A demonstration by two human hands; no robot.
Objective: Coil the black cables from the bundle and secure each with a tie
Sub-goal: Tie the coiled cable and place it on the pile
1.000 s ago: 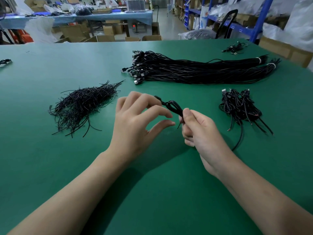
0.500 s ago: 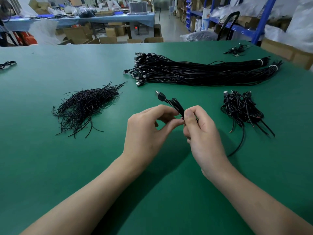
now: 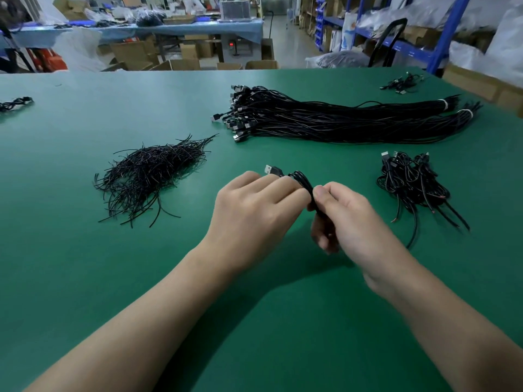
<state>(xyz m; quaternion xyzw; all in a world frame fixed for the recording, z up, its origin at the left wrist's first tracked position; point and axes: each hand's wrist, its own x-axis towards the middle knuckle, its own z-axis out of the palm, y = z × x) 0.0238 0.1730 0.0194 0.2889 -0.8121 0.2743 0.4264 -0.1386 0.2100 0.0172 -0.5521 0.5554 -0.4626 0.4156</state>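
Holding one coiled cable just above the green surface, near the middle of the view and between both hands. Pinched at the waist by the right hand, with the thumb on top and the other fingers curled beneath. Met from the other side by the left hand, with fingers bent round the coil's near loop and pressed against it. Wound into a short, tight hank of thin black strands, with a silver-tipped USB plug poking out past the left knuckles toward the far side.

Hard to say whether any tie is already round the hank: hidden at the waist by both sets of fingers. Lower end lost inside the right palm. Left fingertips out of sight behind their own knuckles. Lower right fingers smeared by blur.

Farther back, lying across the surface: the long bundle of black cables, with plugs fanned out at the left end and white bands round the right end. Off to the left, well apart from the hands: a loose pile of short black ties. Near the right hand: a heap of finished coils, with bare ends trailing toward the near edge and one tail cut off behind the right wrist.
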